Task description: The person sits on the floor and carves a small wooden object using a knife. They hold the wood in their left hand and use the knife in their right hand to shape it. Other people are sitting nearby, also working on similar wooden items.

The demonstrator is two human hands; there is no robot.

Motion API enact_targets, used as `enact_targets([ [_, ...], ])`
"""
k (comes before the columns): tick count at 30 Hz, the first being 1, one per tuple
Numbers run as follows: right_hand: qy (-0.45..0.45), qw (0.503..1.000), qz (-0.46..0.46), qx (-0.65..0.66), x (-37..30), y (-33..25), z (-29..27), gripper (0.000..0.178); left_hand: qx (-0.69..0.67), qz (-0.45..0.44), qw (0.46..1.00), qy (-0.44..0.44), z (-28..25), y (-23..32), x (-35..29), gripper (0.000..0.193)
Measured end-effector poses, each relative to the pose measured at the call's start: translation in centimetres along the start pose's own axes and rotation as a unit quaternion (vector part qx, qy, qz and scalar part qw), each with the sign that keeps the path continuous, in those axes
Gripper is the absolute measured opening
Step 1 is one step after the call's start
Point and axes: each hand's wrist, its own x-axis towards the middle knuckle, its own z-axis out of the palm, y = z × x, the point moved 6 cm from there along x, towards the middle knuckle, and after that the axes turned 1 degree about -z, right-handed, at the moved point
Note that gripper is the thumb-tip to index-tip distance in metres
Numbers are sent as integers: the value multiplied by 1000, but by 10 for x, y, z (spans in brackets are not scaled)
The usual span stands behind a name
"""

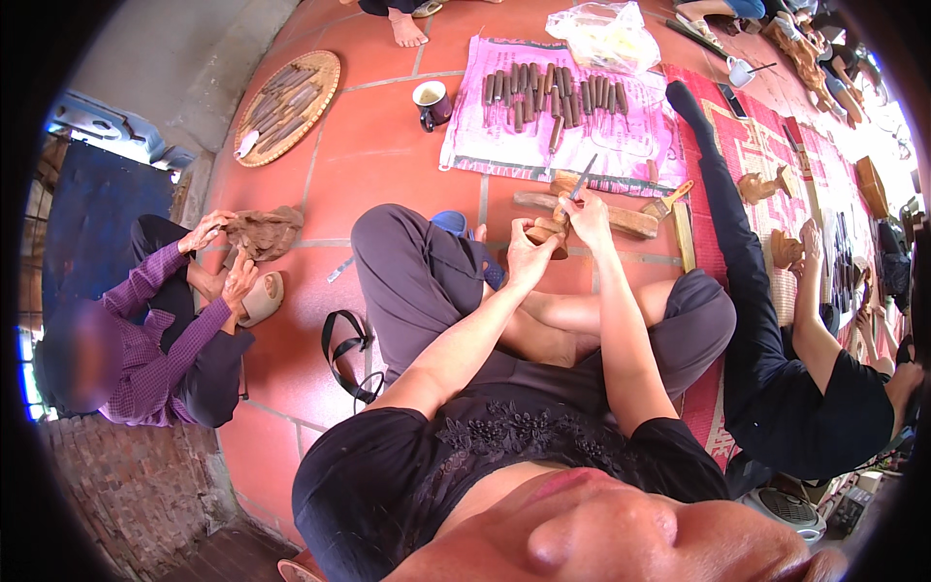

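My left hand point(531, 254) is closed around a small brown piece of carved wood point(560, 246), held above my crossed legs. Right beside it, my right hand point(588, 219) grips a carving tool point(584, 175) whose thin grey blade points up and away from me. The fingers of both hands nearly meet at the wood, and they hide much of it along with the lower part of the tool. Just beyond my hands, a wooden mallet or block point(632, 223) lies on the floor, with a flat brush point(669, 199) at its right end.
Several wooden-handled chisels point(529, 97) lie on a pink sheet point(465, 145) ahead. A plastic bag point(606, 39) stands behind, a dark mug point(433, 105) to the left. Farther left is a round woven tray point(328, 87). People sit left point(170, 320) and right point(815, 407). A black strap point(335, 359) lies nearby.
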Motion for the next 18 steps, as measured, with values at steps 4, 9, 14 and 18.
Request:
enact_targets([
  [4, 87, 994, 57, -46, 3, -3, -6, 31, 2, 11, 1000, 1, 0, 0, 0, 65],
  [9, 6, 996, 19, 83, 4, 9, -3, 32, -8, 12, 1000, -3, 1, 2, -1, 65],
  [14, 58, 997, 40, -12, -2, -10, -7, 26, 6, 8, 1000, 4, -3, 1, 0, 65],
  [18, 38, 997, 63, 17, 8, 13, -10, 28, 2, 20, 1000, -3, 2, 7, -2, 65],
])
